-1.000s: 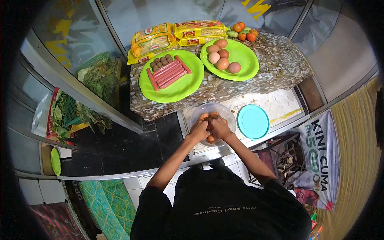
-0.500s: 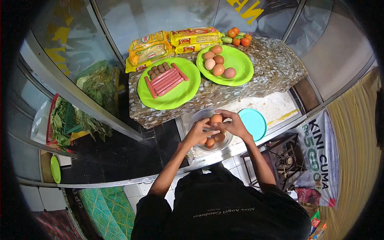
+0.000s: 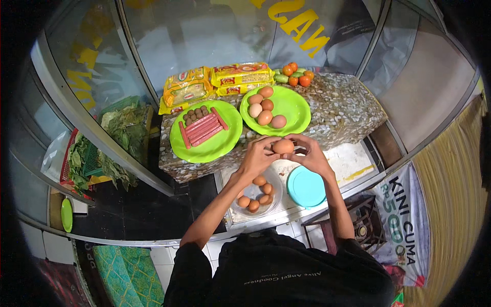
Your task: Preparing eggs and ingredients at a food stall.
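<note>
A brown egg is held between the fingertips of my left hand and my right hand, just in front of the right green plate. Several eggs lie grouped on that plate. Below my left hand a clear round tub holds several more brown eggs. Beside it, under my right forearm, rests a turquoise round lid. The left green plate carries pink sausages and small brown meatballs.
Yellow noodle packs and a pile of tomatoes and green vegetables sit along the back of the pebble-patterned block. Glass panes with metal frames enclose the counter. Leafy greens in baskets stand at left, behind a curved frame.
Both hands have lifted the egg up and away from the tub, towards the right green plate. The eggs in the tub are now uncovered. The whole view has shifted slightly.
</note>
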Demonstrator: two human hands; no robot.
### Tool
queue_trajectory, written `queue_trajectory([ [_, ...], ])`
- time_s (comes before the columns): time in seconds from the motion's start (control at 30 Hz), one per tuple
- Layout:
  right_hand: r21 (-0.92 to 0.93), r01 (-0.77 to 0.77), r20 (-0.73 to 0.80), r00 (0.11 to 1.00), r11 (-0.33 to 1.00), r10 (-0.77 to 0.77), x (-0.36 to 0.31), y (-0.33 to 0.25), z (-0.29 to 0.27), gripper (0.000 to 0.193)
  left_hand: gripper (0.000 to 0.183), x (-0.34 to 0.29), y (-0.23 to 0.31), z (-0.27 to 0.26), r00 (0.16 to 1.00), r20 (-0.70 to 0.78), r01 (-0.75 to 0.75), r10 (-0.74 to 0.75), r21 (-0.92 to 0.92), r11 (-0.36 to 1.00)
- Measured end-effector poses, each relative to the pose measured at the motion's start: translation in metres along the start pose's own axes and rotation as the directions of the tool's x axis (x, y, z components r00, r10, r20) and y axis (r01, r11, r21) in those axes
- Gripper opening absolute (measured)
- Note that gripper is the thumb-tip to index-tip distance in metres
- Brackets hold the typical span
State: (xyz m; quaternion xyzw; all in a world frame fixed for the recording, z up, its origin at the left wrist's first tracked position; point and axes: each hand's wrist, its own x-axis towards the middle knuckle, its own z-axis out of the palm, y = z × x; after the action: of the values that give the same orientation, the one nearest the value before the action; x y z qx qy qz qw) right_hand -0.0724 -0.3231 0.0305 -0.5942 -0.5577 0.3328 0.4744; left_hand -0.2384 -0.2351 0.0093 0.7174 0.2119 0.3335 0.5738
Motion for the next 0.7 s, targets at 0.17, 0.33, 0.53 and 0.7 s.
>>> queue_trajectory([
  [0.17, -0.062, 0.085, 0.020, 0.996, 0.994, -0.084, 0.039, -0.008, -0.034, 0.050, 0.044, 0.045, 0.014, 0.001, 0.987, -0.042, -0.145, 0.153, 0.164, 0.976],
  [0.33, -0.047, 0.148, -0.020, 0.989, 0.988, -0.149, 0.092, 0.019, -0.054, 0.046, 0.041, 0.089, 0.012, -0.023, 0.981, -0.028, -0.164, 0.192, 0.414, 0.895],
  [0.53, -0.199, 0.218, -0.088, 0.967, 0.956, -0.238, 0.152, 0.053, -0.061, 0.047, 0.054, 0.124, 0.001, -0.038, 0.976, -0.127, -0.060, 0.177, 0.625, 0.778],
  [0.7, -0.179, 0.225, -0.046, 0.970, 0.958, -0.237, 0.175, 0.078, -0.057, 0.042, 0.056, 0.143, -0.023, -0.034, 0.979, -0.110, -0.031, 0.169, 0.746, 0.665],
])
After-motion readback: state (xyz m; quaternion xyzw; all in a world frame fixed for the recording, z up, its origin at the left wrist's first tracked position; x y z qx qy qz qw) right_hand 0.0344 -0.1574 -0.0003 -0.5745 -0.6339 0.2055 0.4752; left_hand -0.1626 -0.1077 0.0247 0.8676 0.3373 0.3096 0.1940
